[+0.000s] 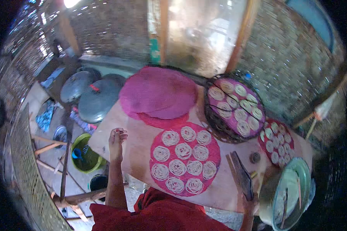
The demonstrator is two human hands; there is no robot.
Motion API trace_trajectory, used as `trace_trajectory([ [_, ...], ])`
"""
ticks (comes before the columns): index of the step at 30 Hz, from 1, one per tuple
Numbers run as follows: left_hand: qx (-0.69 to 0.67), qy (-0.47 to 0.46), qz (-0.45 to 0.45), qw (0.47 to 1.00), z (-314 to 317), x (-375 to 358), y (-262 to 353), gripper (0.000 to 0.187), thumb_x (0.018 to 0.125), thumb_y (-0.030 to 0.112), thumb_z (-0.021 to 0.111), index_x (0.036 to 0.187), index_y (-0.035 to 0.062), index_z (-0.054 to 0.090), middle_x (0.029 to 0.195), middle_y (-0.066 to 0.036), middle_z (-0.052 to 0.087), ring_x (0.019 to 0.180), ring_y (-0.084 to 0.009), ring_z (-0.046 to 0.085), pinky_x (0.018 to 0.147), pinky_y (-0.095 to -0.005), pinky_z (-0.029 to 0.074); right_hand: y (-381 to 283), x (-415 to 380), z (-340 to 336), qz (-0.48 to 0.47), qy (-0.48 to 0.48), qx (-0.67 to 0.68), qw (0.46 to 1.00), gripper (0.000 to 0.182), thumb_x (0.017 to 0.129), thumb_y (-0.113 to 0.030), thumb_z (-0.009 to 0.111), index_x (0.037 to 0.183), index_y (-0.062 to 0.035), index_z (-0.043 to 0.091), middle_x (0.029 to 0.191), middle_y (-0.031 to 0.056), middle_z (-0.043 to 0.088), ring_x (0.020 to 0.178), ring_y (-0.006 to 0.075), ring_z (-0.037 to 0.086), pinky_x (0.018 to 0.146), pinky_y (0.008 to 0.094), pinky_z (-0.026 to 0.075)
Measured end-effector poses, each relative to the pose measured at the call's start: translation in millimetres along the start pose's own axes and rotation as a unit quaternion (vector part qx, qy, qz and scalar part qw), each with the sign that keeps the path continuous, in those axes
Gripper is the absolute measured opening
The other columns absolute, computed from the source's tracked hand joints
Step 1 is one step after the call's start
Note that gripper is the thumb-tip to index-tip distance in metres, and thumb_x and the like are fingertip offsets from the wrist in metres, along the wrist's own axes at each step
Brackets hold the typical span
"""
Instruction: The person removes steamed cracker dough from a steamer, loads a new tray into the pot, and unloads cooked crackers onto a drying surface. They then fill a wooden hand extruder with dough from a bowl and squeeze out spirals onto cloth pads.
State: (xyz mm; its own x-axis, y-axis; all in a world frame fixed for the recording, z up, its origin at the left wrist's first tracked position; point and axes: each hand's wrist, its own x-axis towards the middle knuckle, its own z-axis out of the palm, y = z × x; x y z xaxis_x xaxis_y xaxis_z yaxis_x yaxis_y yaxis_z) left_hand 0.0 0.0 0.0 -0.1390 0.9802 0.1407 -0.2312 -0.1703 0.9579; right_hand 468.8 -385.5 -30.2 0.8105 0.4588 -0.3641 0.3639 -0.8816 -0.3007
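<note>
My left hand (117, 139) is over the left part of the pale table (135, 154), its fingers partly curled, with nothing visible in them. At the lower right my right hand (250, 203) holds the near end of a long dark tool (242, 175). Between the hands lies a round pink mat (185, 159) bearing several coiled rings of pale strands. Behind it is a stack of round pink mats (158, 92). A thin pale stick lies beside the dark tool.
A dark round basket (216, 129) holds another mat of coils. To its right is a red mat (262, 144) with coils. A large green basin (266, 208) stands at the right edge. Lidded pots (98, 102) and a green tub (100, 163) are at left.
</note>
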Motion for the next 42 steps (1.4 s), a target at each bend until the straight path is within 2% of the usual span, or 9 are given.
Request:
trace_trajectory([
  [8, 0.086, 0.104, 0.072, 0.988, -125, 72, 53, 0.022, 0.095, 0.025, 0.050, 0.104, 0.0045, 0.055, 0.092, -0.005, 0.061, 0.073, -0.0084, 0.056, 0.064, -0.0211, 0.045, 19, 2, 19, -0.033, 0.249, -0.025, 0.968, 0.055, 0.079, -0.035, 0.068, 0.121, -0.0061, 0.051, 0.123, 0.0200, 0.051, 0.114, 0.0196, 0.049, 0.092, 0.0347, 0.043],
  [13, 0.149, 0.110, 0.137, 0.973, -234, 199, 15, 0.031, 0.094, 0.031, 0.052, 0.111, 0.0049, 0.055, 0.096, -0.007, 0.062, 0.074, -0.0120, 0.057, 0.064, -0.0251, 0.048, -59, 10, 44, -0.208, 0.511, -0.139, 0.822, 0.049, 0.081, -0.032, 0.065, 0.119, -0.0032, 0.053, 0.126, 0.0211, 0.050, 0.121, 0.0180, 0.046, 0.091, 0.0379, 0.043],
  [17, 0.198, 0.109, 0.123, 0.966, -275, 206, -18, 0.032, 0.095, 0.032, 0.047, 0.104, 0.0022, 0.054, 0.091, -0.009, 0.062, 0.078, -0.0190, 0.057, 0.070, -0.0301, 0.047, -278, 0, 111, -0.373, 0.257, 0.281, 0.846, 0.042, 0.087, -0.022, 0.059, 0.121, -0.0001, 0.049, 0.123, 0.0167, 0.049, 0.117, 0.0258, 0.045, 0.095, 0.0376, 0.039],
  [18, 0.219, 0.120, 0.028, 0.968, -270, 193, -18, 0.027, 0.095, 0.026, 0.045, 0.105, 0.0016, 0.053, 0.091, -0.010, 0.060, 0.084, -0.0221, 0.056, 0.075, -0.0344, 0.046, -354, -26, 116, -0.414, 0.205, 0.278, 0.842, 0.039, 0.087, -0.021, 0.059, 0.118, -0.0001, 0.050, 0.120, 0.0172, 0.050, 0.114, 0.0279, 0.047, 0.095, 0.0386, 0.039],
  [24, 0.400, -0.138, 0.140, 0.895, -215, 113, -40, 0.041, 0.080, 0.018, 0.066, 0.114, 0.0006, 0.051, 0.108, -0.019, 0.055, 0.103, -0.0362, 0.052, 0.091, -0.0435, 0.040, -754, -143, 209, -0.679, -0.137, 0.164, 0.702, 0.023, 0.089, -0.017, 0.056, 0.104, -0.0001, 0.058, 0.104, 0.0192, 0.058, 0.098, 0.0314, 0.055, 0.086, 0.0392, 0.044],
  [29, 0.429, -0.106, 0.250, 0.862, -209, 116, -33, 0.038, 0.077, 0.018, 0.067, 0.109, 0.0032, 0.054, 0.106, -0.017, 0.056, 0.101, -0.0363, 0.052, 0.089, -0.0465, 0.040, -966, -134, 384, -0.715, -0.089, 0.032, 0.693, 0.038, 0.094, -0.034, 0.048, 0.114, -0.0028, 0.058, 0.111, 0.0202, 0.058, 0.100, 0.0310, 0.057, 0.087, 0.0404, 0.045],
  [32, 0.405, -0.099, 0.250, 0.874, -215, 115, -35, 0.037, 0.076, 0.018, 0.067, 0.108, 0.0039, 0.055, 0.105, -0.017, 0.057, 0.100, -0.0358, 0.052, 0.088, -0.0466, 0.040, -1020, -126, 454, -0.699, 0.011, 0.119, 0.705, 0.045, 0.095, -0.040, 0.040, 0.115, -0.0030, 0.056, 0.109, 0.0235, 0.058, 0.101, 0.0363, 0.056, 0.087, 0.0448, 0.044],
  [35, 0.398, -0.108, 0.244, 0.877, -223, 119, -30, 0.036, 0.076, 0.019, 0.067, 0.106, 0.0046, 0.056, 0.104, -0.016, 0.057, 0.099, -0.0353, 0.053, 0.087, -0.0467, 0.041, -1033, -138, 458, -0.678, -0.074, -0.091, 0.726, 0.048, 0.094, -0.043, 0.037, 0.113, -0.0035, 0.056, 0.106, 0.0253, 0.059, 0.100, 0.0408, 0.056, 0.086, 0.0474, 0.044],
  [42, 0.386, -0.124, 0.238, 0.883, -223, 124, -33, 0.034, 0.074, 0.021, 0.067, 0.103, 0.0062, 0.057, 0.102, -0.015, 0.058, 0.096, -0.0341, 0.054, 0.085, -0.0470, 0.042, -1029, -145, 460, -0.592, -0.176, 0.152, 0.772, 0.037, 0.093, -0.034, 0.045, 0.107, -0.0033, 0.058, 0.102, 0.0209, 0.061, 0.096, 0.0383, 0.058, 0.083, 0.0459, 0.045],
])
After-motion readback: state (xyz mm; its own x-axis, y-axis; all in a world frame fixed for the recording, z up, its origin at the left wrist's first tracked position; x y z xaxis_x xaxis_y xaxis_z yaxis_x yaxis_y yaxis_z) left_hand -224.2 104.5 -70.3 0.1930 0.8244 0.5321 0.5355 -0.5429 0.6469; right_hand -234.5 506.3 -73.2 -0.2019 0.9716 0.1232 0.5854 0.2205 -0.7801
